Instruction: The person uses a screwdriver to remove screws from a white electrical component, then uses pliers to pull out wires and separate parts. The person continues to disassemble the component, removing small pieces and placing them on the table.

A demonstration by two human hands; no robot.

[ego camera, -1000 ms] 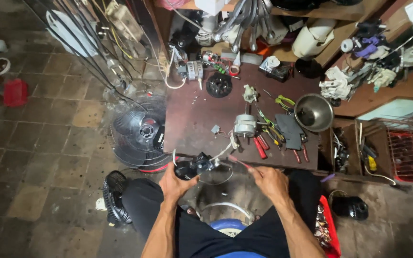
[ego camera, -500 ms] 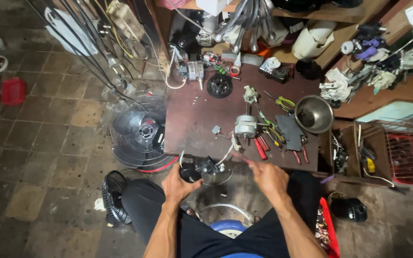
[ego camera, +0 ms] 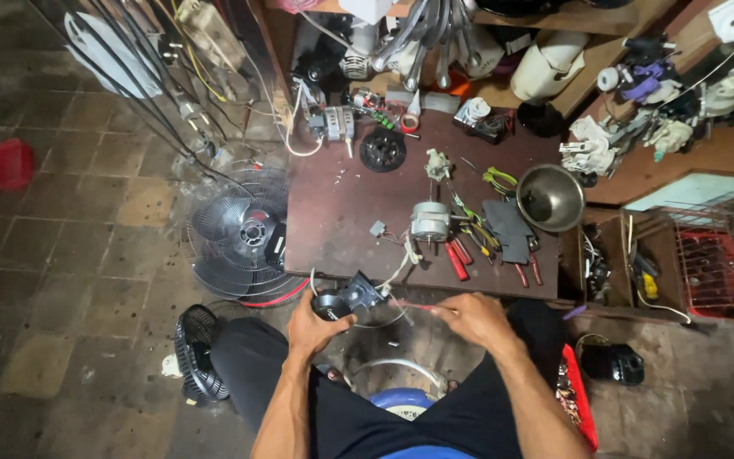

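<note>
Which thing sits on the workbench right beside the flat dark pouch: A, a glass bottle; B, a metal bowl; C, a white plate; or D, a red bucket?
B: the round metal bowl stands on the workbench, next to the flat dark pouch.

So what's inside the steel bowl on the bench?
The steel bowl looks empty: only bare shiny metal with dark reflections shows. Its near inner wall is hidden by the rim, so something small there can't be ruled out.

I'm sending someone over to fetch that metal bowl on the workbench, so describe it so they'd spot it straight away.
Start at the dark brown workbench and go to its right edge, beside the wooden shelves. The metal bowl sits there, just right of the dark flat pad. It is the only shiny, round, open vessel among the tools.
</note>
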